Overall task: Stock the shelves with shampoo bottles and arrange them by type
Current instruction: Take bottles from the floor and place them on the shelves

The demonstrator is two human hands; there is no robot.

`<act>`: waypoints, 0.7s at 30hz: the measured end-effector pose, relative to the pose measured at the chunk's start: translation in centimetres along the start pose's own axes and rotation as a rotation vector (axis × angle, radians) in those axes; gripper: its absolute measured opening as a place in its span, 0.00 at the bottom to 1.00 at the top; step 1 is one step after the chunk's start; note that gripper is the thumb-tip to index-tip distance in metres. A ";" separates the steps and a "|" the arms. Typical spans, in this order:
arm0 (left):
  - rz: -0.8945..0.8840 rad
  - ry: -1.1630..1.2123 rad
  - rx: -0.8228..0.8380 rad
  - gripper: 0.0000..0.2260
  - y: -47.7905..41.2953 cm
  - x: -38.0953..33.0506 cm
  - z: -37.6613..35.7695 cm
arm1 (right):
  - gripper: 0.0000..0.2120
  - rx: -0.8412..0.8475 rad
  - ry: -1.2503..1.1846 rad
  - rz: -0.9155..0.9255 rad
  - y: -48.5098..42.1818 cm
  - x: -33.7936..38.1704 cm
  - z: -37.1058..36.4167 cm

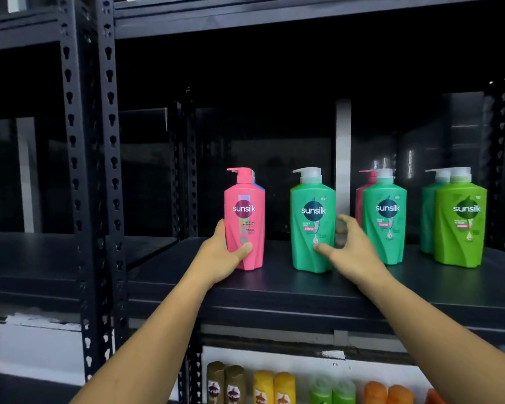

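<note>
Left hand [225,253] grips the pink bottle [247,217]; right hand [352,247] is spread open at the teal bottle [312,223].

The left hand's fingers wrap round the pink bottle's lower left side, with the thumb pressed on its front. The bottle stands upright on the black shelf [274,287], and a blue-edged bottle [261,188] shows just behind it. The right hand's fingers are wide apart, loosely curved and blurred, just beside the teal bottle's right side. Its thumb tip touches the lower front; whether the fingers touch cannot be told. The teal bottle stands upright between the two hands, apart from the pink one. Further right stand a second teal bottle [387,225] and a lime-green bottle [461,228], each with another bottle close behind it.
</note>
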State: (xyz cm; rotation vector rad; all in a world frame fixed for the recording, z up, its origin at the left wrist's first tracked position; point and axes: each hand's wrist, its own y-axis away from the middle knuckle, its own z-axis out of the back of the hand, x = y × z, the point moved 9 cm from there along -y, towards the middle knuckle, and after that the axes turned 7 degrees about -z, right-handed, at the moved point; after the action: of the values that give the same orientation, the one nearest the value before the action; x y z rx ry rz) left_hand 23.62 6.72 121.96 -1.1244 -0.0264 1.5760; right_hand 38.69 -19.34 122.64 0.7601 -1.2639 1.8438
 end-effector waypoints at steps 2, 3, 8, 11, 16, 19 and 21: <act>0.020 -0.144 -0.025 0.37 0.7 -0.3 0.4 | 0.29 -0.153 0.097 0.111 1.1 1.6 1.5; 0.041 -0.230 -0.042 0.39 1.2 -0.5 0.6 | 0.24 -0.198 0.127 0.174 1.8 2.5 1.9; -0.028 -0.304 -0.054 0.29 5.4 -3.5 0.7 | 0.09 0.022 0.414 0.443 6.4 4.6 -0.3; -0.123 -0.214 0.049 0.25 8.8 -5.7 -0.7 | 0.16 0.288 0.696 0.469 10.2 3.8 -2.0; -0.329 -0.193 0.130 0.20 16.1 -8.8 -3.8 | 0.31 0.425 0.796 0.479 17.9 2.6 -0.9; -0.336 -0.108 0.159 0.20 20.6 -8.3 -6.3 | 0.30 0.468 0.691 0.422 23.0 1.4 0.7; -0.316 -0.035 0.235 0.20 23.5 -7.3 -8.9 | 0.29 0.504 0.657 0.363 26.1 -1.0 1.2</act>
State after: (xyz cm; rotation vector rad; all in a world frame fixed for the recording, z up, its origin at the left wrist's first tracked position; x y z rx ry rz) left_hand 11.08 -12.01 108.63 -0.8620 -0.0391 1.2798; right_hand 17.21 -26.45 109.47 0.1182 -0.5336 2.4720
